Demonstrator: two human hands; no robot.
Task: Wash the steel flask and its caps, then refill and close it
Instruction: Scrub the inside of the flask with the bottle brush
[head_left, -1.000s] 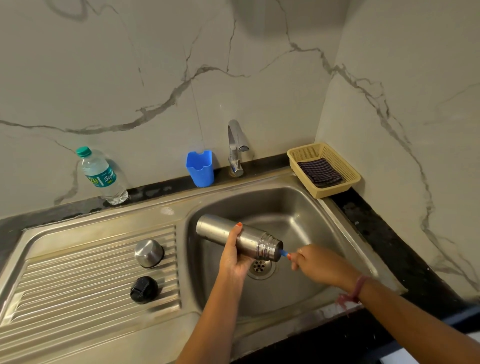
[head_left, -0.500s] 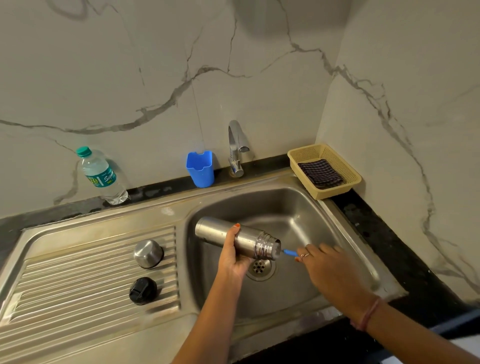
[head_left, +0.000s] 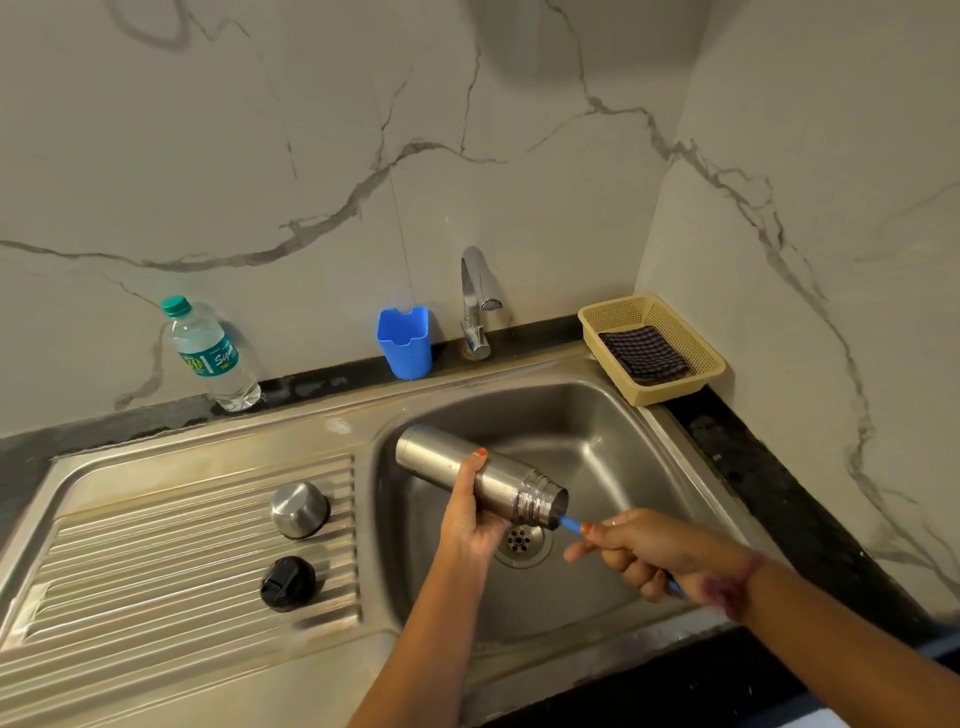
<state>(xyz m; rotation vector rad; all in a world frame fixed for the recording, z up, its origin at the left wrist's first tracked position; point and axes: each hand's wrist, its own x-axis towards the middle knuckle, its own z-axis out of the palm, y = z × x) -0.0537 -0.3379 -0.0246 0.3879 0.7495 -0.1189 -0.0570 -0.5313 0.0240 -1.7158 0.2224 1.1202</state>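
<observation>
A: Fingers?
B: Left hand (head_left: 470, 519) wraps the cylindrical steel flask (head_left: 480, 478), tilted over the steel sink basin (head_left: 597, 447); right hand (head_left: 644, 553) grips a thin blue brush handle (head_left: 571, 524) entering its mouth.
A: Caps?
B: Domed steel cap (head_left: 300, 509), round black stopper (head_left: 287, 582): ribbed drainboard (head_left: 156, 561).

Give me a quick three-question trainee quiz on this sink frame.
1. True or false: the flask has its cap on.
2. Which hand holds the blue brush handle? A) left B) right
3. Fill in: the steel cap and black cap sit on the ____.

Key: 1 false, its mouth is open. 2 B, the right hand; the left hand grips the flask. 3 draining board.
</observation>
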